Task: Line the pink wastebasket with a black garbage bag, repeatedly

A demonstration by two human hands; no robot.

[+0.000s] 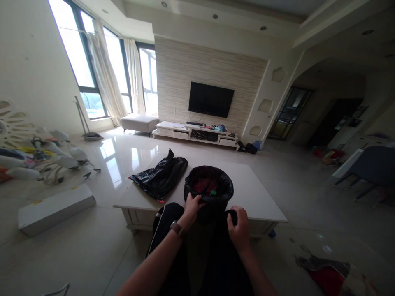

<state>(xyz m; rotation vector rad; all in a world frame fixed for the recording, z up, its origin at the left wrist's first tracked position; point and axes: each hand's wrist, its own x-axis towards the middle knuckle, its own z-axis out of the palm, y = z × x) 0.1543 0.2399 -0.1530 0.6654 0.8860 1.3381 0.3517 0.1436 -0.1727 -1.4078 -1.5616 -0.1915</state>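
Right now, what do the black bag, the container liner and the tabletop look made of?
Black bag: thin plastic film, most likely, glossy; sharp crinkles and bright highlights.
Container liner: probably similar film, slight sheen, soft folds.
Tabletop: white, smooth, satin; painted wood or laminate, can't tell which.

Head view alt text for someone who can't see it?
The left hand has its grip on the near rim of a black-lined bin; the right hand is by the right knee. A black bag lies on the white table.
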